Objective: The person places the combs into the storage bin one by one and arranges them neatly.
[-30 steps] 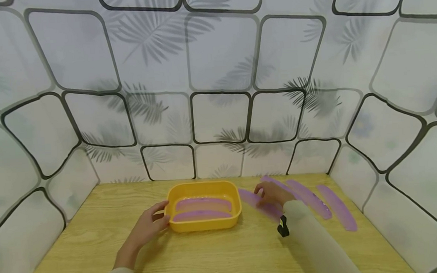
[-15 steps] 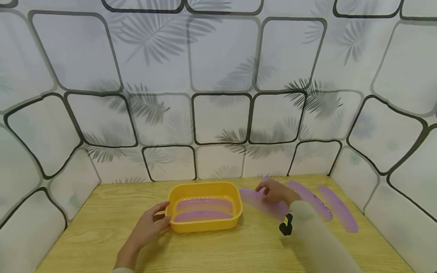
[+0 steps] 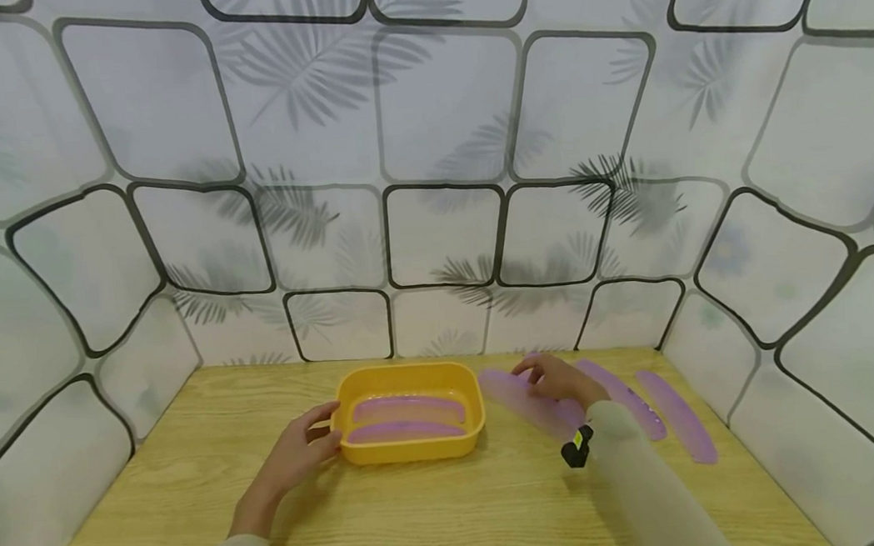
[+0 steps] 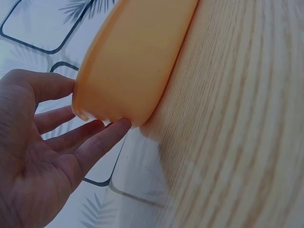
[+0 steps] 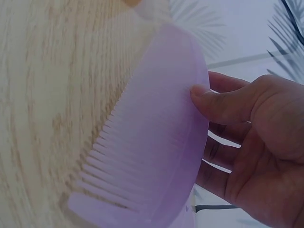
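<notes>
Purple comb pinched by right hand beside yellow tub, left hand open, fingertips touching tub's end, wooden table.

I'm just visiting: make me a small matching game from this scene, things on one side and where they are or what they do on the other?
Things:
1. left hand
2. right hand
3. yellow tub
4. far-right comb

States:
a. lies alone on the table
b. holds two purple combs inside
c. pinches a purple comb
d. touches the tub's end

Pairs: 1-d, 2-c, 3-b, 4-a
</notes>
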`<state>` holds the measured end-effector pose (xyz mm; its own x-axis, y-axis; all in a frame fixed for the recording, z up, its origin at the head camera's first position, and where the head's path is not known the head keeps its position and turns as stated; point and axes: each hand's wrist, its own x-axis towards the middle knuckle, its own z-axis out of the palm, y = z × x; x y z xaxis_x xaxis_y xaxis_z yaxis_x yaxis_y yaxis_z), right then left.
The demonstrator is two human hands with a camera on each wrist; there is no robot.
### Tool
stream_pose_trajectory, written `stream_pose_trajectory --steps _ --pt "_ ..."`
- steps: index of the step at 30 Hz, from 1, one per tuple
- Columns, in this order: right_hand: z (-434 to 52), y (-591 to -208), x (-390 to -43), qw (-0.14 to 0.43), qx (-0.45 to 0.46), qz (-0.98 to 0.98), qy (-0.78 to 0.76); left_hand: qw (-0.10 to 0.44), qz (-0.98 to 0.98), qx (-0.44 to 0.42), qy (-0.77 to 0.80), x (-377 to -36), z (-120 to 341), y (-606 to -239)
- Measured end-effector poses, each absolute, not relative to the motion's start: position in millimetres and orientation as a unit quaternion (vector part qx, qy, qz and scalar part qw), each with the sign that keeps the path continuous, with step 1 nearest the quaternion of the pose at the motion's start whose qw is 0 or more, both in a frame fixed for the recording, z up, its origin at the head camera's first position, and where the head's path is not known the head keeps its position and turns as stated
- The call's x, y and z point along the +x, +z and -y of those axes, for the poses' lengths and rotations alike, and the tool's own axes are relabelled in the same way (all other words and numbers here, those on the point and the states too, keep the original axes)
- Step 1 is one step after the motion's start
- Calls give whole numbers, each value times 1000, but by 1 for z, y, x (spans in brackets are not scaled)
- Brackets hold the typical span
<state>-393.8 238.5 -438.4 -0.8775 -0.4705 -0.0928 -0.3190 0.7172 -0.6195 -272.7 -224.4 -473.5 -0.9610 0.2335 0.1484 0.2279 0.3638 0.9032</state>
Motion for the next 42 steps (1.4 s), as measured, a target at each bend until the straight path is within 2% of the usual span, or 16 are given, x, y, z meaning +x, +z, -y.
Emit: stream_pose_trajectory --steps 19,32,42 --pt "-242 -427 -390 102 -232 -923 -290 10 -822 149 550 -271 223 -471" --pt "-246 -414 -388 92 -280 -911 -288 10 -820 149 553 -272 225 -473" --pt "-248 -408 -389 93 -273 -908 -305 2 -820 152 553 -273 225 -475"
